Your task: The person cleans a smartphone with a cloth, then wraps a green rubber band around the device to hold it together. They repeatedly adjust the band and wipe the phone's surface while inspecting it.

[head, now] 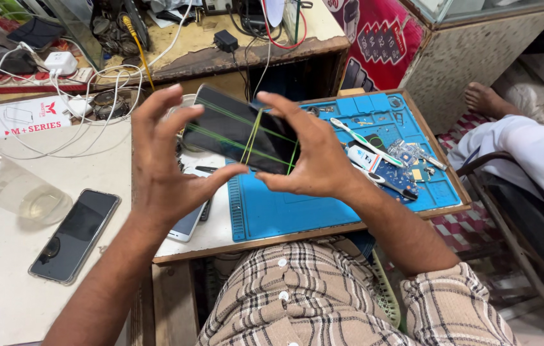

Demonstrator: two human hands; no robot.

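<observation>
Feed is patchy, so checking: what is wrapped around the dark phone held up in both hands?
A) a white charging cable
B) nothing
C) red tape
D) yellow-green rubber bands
D: thin yellow-green rubber bands cross the dark flat phone held between the left hand and right hand.

The phone (236,131) has a dark, shiny glass face, with thin stretchy green and yellow rubber bands (252,136) across it. The blue mat (297,208) looks soft, rubbery and dull. The counter (2,282) is smooth and white, with a worn wooden edge. Another phone (74,235) lying on it is glossy black glass. The shirt (323,301) is soft checked cloth.
</observation>
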